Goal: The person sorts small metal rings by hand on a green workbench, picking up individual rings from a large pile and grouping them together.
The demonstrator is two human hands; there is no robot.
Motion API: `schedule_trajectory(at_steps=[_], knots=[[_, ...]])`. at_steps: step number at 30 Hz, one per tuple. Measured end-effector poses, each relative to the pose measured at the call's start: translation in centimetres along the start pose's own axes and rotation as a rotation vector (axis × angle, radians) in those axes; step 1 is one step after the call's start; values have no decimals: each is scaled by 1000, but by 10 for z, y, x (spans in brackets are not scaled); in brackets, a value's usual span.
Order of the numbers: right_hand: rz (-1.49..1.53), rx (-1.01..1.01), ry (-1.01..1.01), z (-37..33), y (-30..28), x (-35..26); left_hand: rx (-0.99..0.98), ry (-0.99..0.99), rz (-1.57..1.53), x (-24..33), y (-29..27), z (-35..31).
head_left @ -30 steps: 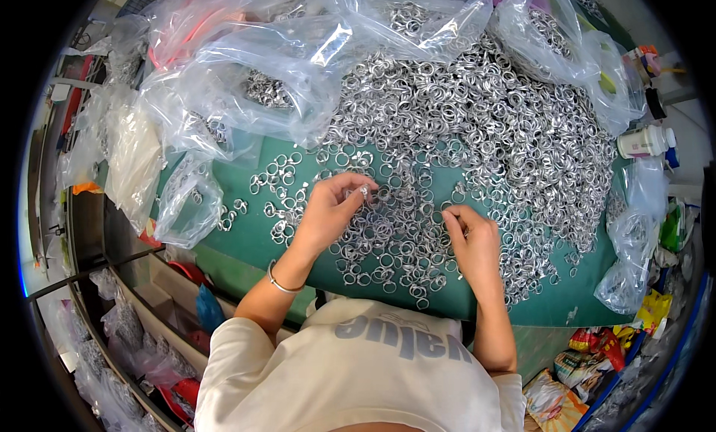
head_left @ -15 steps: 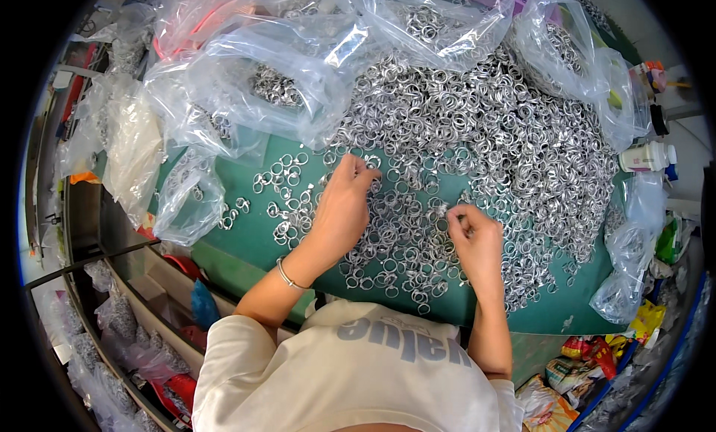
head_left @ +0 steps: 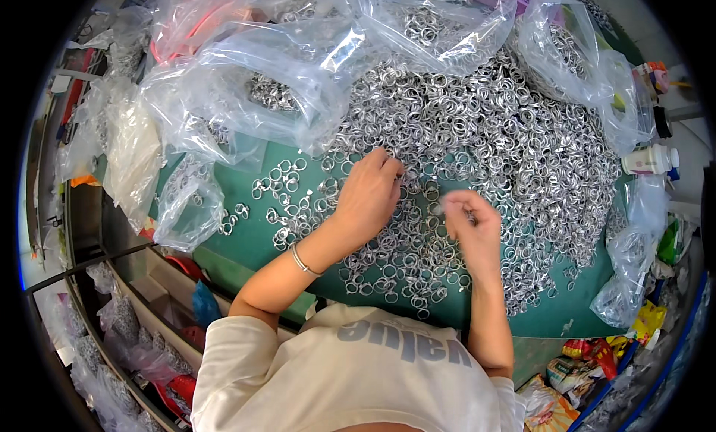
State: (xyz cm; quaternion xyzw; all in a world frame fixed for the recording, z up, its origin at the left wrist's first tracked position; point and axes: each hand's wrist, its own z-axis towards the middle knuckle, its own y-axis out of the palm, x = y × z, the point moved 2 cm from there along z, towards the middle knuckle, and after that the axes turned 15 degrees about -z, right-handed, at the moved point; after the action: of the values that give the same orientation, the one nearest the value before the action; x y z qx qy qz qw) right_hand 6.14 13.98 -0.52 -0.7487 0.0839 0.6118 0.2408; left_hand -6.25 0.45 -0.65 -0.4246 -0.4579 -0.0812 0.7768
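Over the last half second the left hand [head_left: 369,193] slid rightward across the loose rings [head_left: 399,272], and the right hand [head_left: 479,219] blurred with a small lift of its fingers. Both were now closer together over one patch, so I judged the handling to be going on there rather than at the pile [head_left: 537,164].

Those rings lay scattered between and under the hands, some overlapping, far too many to count. The left hand was palm down with its fingers bent; its own back hid the fingertips, so I couldn't tell what it had hold of, if anything. The right hand was half curled, thumb near forefinger, too smeared to tell whether a ring was between them.

Beyond them rose one big pile of rings, spreading toward the right side of the green table [head_left: 552,322]. One bangle [head_left: 298,257] circled the left wrist; I saw none on the right.

Around the far side and both ends sat clear bags [head_left: 216,89], at least five, overlapping too much for a sure count, several with rings inside. One white bottle [head_left: 646,160] lay at the right edge. Down at the lower right were several bright packets [head_left: 547,402].
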Motion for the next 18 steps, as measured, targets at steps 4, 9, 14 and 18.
schedule_trajectory(at_steps=[4, 9, 14, 18], knots=[[944, -134, 218, -1, -15, -3, -132, 93, -32, 9, 4, 4], [1207, -234, 385, 5, -19, 20, -179, 148, -51, 7, 7, 12], [-253, 96, 125, 1, -8, 18, -65, -111, -256, 4, -26, -3], [-915, 264, -140, 8, 8, 1, -62, -164, -105, 2, -35, -13]])
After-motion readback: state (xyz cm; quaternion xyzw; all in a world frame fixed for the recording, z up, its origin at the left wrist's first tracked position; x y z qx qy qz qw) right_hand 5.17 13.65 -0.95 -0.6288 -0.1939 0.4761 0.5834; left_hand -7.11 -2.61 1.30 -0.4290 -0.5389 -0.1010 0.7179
